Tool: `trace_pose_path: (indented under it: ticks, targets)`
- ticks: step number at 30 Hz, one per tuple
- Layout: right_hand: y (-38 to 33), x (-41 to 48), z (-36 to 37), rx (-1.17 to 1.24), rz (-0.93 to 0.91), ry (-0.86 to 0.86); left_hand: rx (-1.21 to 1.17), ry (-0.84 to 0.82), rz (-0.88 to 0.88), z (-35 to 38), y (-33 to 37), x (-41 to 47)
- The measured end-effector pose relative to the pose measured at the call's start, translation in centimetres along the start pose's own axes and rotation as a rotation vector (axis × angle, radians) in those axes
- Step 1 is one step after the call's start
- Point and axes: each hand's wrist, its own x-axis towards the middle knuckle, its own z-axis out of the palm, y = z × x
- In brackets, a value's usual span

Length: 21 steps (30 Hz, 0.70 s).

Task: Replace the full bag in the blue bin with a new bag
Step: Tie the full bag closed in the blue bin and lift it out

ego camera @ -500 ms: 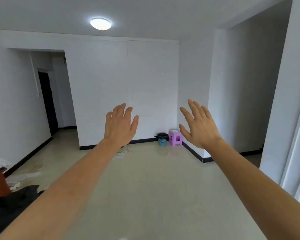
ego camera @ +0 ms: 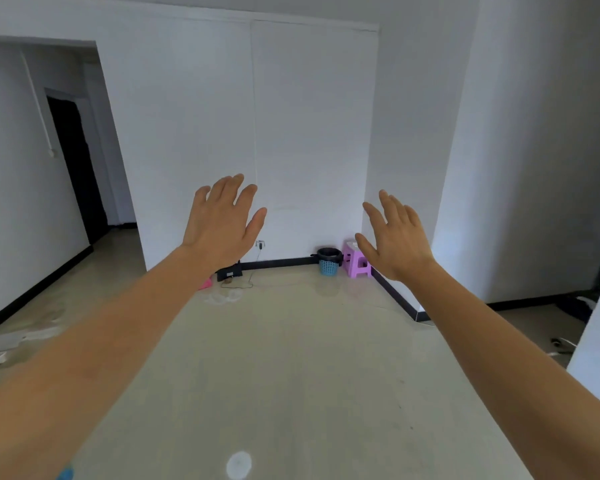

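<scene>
Bare white-walled room with glossy beige floor (ego camera: 291,358); blue bin (ego camera: 328,266) with black bag (ego camera: 329,253) stood far off against the wall, its contents indiscernible; purple stool (ego camera: 355,263) partly hidden behind right hand (ego camera: 394,242); left hand (ego camera: 222,225) and right raised, fingers spread, holding nothing.

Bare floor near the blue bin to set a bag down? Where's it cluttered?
Free: the wide floor in front of the blue bin, and the strip along the baseboard between the bin and the black box. Crowded: the purple stool stands right beside the bin on its right; the box and a pink item cluster left.
</scene>
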Motion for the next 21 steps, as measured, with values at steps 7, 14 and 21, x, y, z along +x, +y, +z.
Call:
trace_pose_path:
  ticks: [7,14,21]
  targets:
    - [0.0,12.0,16.8,-0.049,-0.051,-0.103,-0.032,-0.060,-0.034,18.5,-5.3,7.4]
    - [4.0,26.7,29.6,-0.105,0.006,-0.171,-0.106,-0.117,-0.003,34.7,-8.9,21.8]
    - [11.2,37.2,43.9,-0.100,0.079,-0.181,-0.130,-0.161,0.098,53.6,-6.4,33.0]
